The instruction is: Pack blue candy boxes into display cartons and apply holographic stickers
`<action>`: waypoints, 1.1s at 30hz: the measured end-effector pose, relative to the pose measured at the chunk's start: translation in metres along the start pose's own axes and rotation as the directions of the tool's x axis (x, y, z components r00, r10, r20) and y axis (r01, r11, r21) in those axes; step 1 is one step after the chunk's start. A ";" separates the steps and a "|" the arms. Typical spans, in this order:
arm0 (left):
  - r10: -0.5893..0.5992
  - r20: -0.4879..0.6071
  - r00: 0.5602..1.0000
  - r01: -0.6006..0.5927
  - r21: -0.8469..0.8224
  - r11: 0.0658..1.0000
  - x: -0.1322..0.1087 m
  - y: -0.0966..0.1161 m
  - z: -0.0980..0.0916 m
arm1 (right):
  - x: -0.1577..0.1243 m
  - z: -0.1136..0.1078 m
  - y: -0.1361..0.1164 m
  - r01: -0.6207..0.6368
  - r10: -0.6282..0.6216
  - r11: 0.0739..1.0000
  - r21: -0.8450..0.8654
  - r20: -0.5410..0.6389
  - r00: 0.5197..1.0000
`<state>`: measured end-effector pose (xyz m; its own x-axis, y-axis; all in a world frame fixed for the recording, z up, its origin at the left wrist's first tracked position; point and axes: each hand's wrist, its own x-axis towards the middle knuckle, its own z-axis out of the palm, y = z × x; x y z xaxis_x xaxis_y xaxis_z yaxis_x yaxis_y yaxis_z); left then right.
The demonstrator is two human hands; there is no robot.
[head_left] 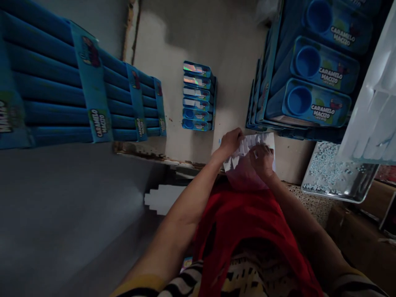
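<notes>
A white sheet of labels [247, 165] with a row of folded or partly lifted strips rests against the red apron at the table's front edge. My left hand [231, 142] has its fingers closed on the sheet's upper left side. On the right part of the same sheet, my right hand [262, 161] is closed, its fingertips pinching at the strips; what exactly lies between them is too small to make out. Just beyond my hands stands a small stack of blue candy boxes [198, 114]. Its upper boxes bear shiny or white labels, while the lower ones show round blue recesses.
Long rows of blue boxes [55, 82] stand at the left. A tall stack of "Caramelo Macizo" boxes [318, 103] rises at the right. Beside it are a metal tray [334, 187] of small pale pieces and a white plastic tray [375, 107]. The table [229, 95] has worn edges.
</notes>
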<state>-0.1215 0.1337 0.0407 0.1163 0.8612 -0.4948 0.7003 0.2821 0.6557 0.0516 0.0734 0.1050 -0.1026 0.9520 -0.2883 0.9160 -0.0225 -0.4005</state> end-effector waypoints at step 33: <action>-0.449 -0.536 0.715 -0.055 -0.684 0.728 -0.045 -0.065 -0.147 | 0.109 0.029 -0.175 -0.184 0.257 0.720 0.669 -0.011 0.966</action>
<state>-0.2758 0.1387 0.1045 -0.6083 0.7159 -0.3428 0.0216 0.4467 0.8944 -0.1313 0.1719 0.1185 0.1405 0.9174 -0.3723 0.4193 -0.3958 -0.8170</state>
